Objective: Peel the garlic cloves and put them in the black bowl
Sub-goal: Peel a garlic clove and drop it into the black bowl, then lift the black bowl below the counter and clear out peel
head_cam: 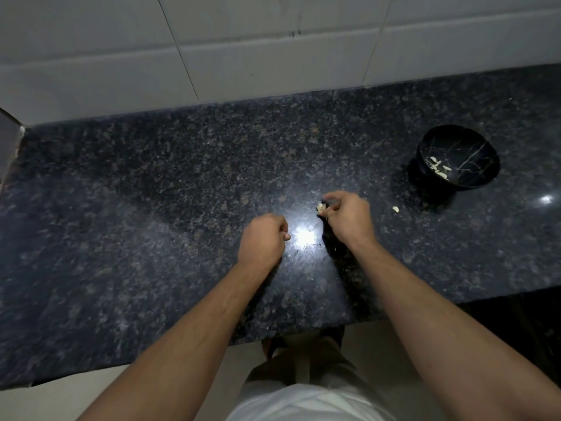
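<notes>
The right hand pinched a clove mid-peel, the left hand curled apparently empty; next, probably, the bowl.

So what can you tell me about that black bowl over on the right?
The black bowl looks glossy, with thin pale veins like marble, a slightly wavy rim and a narrower foot. It stands upright on the dark speckled granite counter, to the right of both hands, which don't touch it. Several pale peeled garlic cloves lie inside.
</notes>
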